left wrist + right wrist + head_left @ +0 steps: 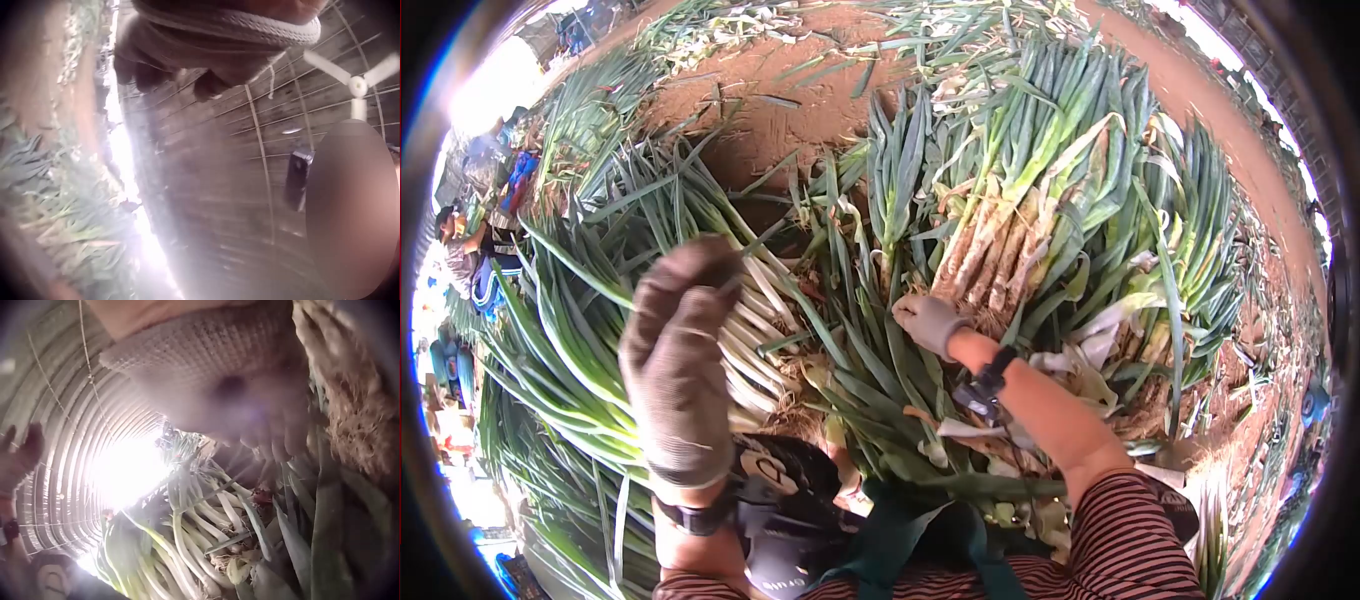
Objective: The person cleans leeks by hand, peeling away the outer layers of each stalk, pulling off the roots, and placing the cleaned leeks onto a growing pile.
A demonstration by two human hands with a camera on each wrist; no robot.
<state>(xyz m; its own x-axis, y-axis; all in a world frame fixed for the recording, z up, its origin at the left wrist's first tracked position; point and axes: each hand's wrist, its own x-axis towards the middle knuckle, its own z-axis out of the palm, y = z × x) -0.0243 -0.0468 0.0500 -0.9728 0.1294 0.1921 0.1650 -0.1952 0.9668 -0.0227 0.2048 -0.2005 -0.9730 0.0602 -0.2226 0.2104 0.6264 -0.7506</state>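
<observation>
My left hand [682, 365], in a dusty knit glove, is raised in front of a pile of long green onions with clean white stalks [752, 345]. Its fingers lie together, and nothing shows in its grasp in the left wrist view. My gloved right hand [928, 324] is low among loose green leaves [880, 370], its fingers loosely bent downward. Just beside it are the roots of a bunch of soil-covered green onions [998, 245]; these roots [359, 412] also show close by the hand in the right wrist view. I see nothing held in the right hand.
More leafy green onions [1190, 210] lie at the right, beside pale peeled leaves [1100, 345]. Bare reddish soil [770, 110] stretches beyond the piles. Another person [462, 250] is at the far left. A ceiling fan [358, 86] hangs overhead.
</observation>
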